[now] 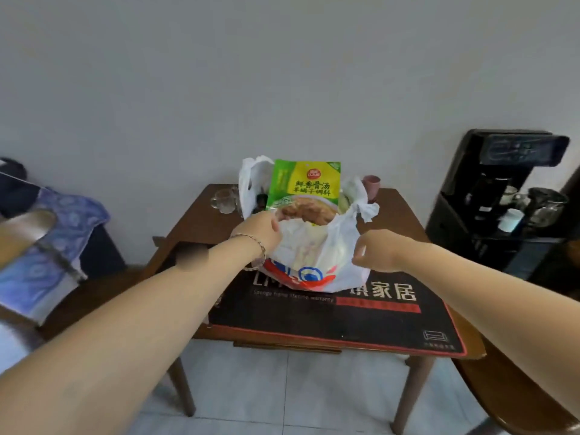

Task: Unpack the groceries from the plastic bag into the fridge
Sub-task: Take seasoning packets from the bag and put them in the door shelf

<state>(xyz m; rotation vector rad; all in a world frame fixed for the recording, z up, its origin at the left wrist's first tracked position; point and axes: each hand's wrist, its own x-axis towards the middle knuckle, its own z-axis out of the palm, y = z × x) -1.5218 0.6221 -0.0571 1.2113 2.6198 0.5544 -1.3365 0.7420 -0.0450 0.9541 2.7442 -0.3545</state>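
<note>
A plastic bag [317, 262] stands on a black mat [392, 321] at the centre of the frame, on a wooden table [194, 221]. A green and yellow packet [304, 186] rises upright out of its mouth, well clear of the rim. The left hand [262, 233] is at the bag's near-left rim, fingers curled together and apparently pinching the film beside the packet's lower corner. The right hand [376, 249] is at the bag's right side, fingers curled with the thumb meeting them, seemingly nipping the wall. Held on both sides, the limp bag probably stays open and steady, so goods can be drawn out. Glass mugs [222, 199] and a pink cup [372, 183] stand behind. No fridge is in view.
</note>
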